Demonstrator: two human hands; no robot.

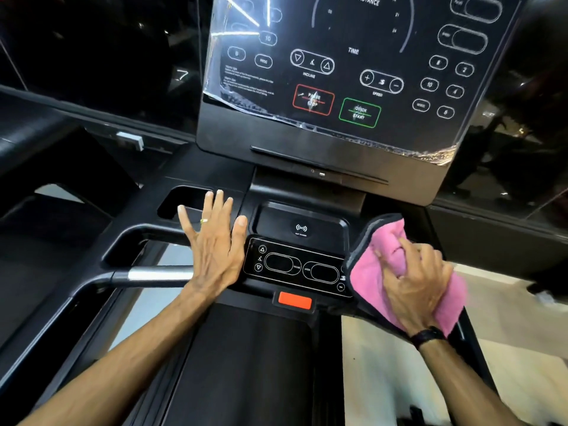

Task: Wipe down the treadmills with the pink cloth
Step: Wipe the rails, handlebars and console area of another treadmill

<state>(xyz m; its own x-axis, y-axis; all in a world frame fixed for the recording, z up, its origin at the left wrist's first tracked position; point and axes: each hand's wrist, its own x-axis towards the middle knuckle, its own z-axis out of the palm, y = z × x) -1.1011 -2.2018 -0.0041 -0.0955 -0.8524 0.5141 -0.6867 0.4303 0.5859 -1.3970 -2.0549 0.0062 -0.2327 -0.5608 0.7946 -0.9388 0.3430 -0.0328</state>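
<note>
Pink cloth in right hand, treadmill console reading "QUICK START"

The black glossy treadmill display console is cut off by the top edge, so only the lower part of its dial shows, and the small white text block at its lower left is too fine to read. The pink cloth with a dark grey border covers the right end of the small black control strip and whatever treadmill surface lies beneath it, while the right hand bunched on it is slightly motion-blurred. The black running belt runs out of the bottom edge.
</note>
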